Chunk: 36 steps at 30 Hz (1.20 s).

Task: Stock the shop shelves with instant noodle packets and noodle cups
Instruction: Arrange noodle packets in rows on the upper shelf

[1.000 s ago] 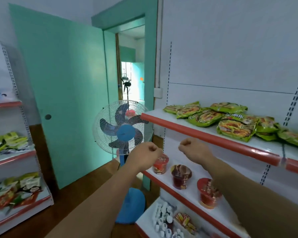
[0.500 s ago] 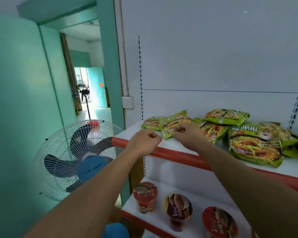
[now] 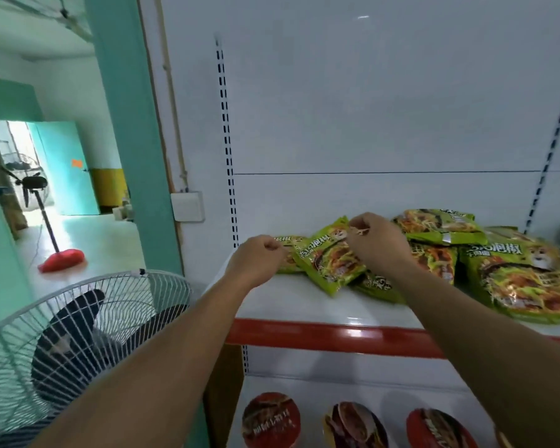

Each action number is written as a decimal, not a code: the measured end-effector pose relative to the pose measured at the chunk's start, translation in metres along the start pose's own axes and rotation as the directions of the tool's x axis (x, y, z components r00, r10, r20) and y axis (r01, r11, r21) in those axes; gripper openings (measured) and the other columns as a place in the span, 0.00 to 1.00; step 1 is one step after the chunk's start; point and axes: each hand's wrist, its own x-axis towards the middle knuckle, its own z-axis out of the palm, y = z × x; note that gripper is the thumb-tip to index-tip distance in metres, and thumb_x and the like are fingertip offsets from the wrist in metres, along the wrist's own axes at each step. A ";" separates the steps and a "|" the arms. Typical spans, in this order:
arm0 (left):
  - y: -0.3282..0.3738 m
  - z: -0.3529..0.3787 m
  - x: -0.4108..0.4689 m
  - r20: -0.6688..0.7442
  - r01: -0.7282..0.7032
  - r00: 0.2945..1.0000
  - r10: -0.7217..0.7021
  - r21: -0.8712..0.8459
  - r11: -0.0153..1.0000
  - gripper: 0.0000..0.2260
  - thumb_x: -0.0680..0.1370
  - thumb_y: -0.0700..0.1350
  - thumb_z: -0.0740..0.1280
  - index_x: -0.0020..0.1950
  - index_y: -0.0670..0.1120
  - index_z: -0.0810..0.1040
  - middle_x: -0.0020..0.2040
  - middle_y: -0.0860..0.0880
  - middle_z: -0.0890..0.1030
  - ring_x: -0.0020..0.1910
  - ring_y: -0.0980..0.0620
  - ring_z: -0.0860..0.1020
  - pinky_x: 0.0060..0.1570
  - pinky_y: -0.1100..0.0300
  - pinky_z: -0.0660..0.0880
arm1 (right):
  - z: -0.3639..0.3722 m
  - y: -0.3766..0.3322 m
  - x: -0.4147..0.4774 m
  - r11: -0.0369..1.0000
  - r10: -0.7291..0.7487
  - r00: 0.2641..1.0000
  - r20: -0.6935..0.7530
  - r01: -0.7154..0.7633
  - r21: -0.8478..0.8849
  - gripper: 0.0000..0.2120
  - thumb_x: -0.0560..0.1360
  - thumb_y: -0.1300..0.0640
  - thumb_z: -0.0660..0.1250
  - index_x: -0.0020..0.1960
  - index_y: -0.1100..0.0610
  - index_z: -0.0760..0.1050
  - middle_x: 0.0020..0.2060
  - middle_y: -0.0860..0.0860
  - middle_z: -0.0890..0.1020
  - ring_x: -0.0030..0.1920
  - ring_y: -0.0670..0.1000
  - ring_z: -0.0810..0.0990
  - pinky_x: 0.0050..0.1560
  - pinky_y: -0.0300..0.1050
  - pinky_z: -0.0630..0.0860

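While its fingers are curling in tight, the right hand (image 3: 377,245) is pinching the upper corner of a crinkly green plastic noodle packet (image 3: 328,258), which is lying tilted across its neighbours on the white metal shelf with the red front strip (image 3: 304,305). To my eye it is being gripped there so it can be turned square or slid along, the corner being the easiest handle on so limp a bag. Just to the left, the left hand (image 3: 256,260) is hanging clenched over the shelf's end, its knuckles right against the half-hidden leftmost green packet (image 3: 288,253). Whether it is nipping that packet's edge or holding nothing, I cannot tell from here. It looks to be waiting to steady or straighten that end of the row. Further right, more green packets are sprawling in a loose overlapping heap (image 3: 524,279), one lying flat at the back (image 3: 440,224), so the row is looking stocked but untidy. That overlap is what is standing in the way: pulling the pinched packet may be dragging the ones beneath it. On the white lower shelf (image 3: 320,386), three round noodle cups with dark red lids (image 3: 271,418) are standing apart in a line, partly cut off from view. Off to the left a white wire-caged standing fan (image 3: 78,334) is crowding the shelf's corner beside the teal door frame (image 3: 133,140), leaving little elbow room on that side.
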 end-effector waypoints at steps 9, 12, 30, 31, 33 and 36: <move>-0.046 0.009 0.054 0.093 0.158 0.980 -0.175 0.172 0.972 0.27 0.76 0.63 0.63 0.66 0.46 0.73 0.62 0.44 0.77 0.62 0.43 0.74 0.54 0.55 0.71 | 0.020 0.000 0.019 0.806 0.100 0.990 0.100 -0.022 -0.592 0.28 0.76 0.40 0.61 0.73 0.51 0.64 0.68 0.55 0.73 0.71 0.60 0.65 0.70 0.58 0.63; -0.044 0.011 0.062 0.122 0.205 0.967 -0.222 0.137 0.969 0.24 0.75 0.63 0.64 0.60 0.45 0.76 0.57 0.44 0.79 0.56 0.44 0.76 0.53 0.56 0.72 | 0.022 -0.002 0.029 0.780 0.140 0.981 0.134 -0.026 -0.626 0.29 0.76 0.38 0.60 0.73 0.51 0.63 0.68 0.55 0.73 0.72 0.60 0.63 0.70 0.58 0.61; -0.048 0.014 0.098 0.275 0.384 0.923 -0.269 -0.708 0.593 0.27 0.70 0.29 0.68 0.65 0.49 0.71 0.55 0.41 0.83 0.51 0.39 0.83 0.53 0.45 0.80 | 0.024 -0.009 0.060 0.990 0.130 0.973 0.191 -0.117 -0.078 0.34 0.67 0.55 0.79 0.70 0.55 0.72 0.59 0.54 0.80 0.54 0.54 0.80 0.52 0.47 0.78; -0.050 0.014 0.100 0.260 0.371 0.927 -0.269 -0.736 0.566 0.26 0.70 0.29 0.67 0.65 0.49 0.71 0.54 0.41 0.83 0.50 0.39 0.83 0.53 0.44 0.80 | 0.024 -0.010 0.062 0.992 0.121 0.977 0.177 -0.112 -0.060 0.32 0.67 0.55 0.78 0.68 0.55 0.74 0.56 0.53 0.81 0.50 0.53 0.81 0.47 0.45 0.78; -0.051 0.013 0.100 0.261 0.364 0.929 -0.261 -0.762 0.535 0.22 0.70 0.30 0.67 0.62 0.46 0.74 0.50 0.42 0.84 0.46 0.42 0.83 0.49 0.48 0.81 | 0.025 -0.009 0.065 0.995 0.092 0.987 0.133 -0.085 -0.055 0.30 0.67 0.54 0.79 0.67 0.55 0.75 0.55 0.52 0.81 0.50 0.53 0.81 0.47 0.46 0.78; -0.052 0.006 0.093 0.329 0.433 0.901 -0.281 -0.706 0.561 0.07 0.73 0.32 0.67 0.48 0.41 0.79 0.37 0.44 0.85 0.37 0.46 0.81 0.39 0.57 0.78 | 0.024 -0.007 0.070 0.992 0.100 0.989 0.111 -0.108 0.068 0.31 0.66 0.56 0.79 0.65 0.54 0.71 0.58 0.51 0.77 0.54 0.55 0.79 0.52 0.51 0.78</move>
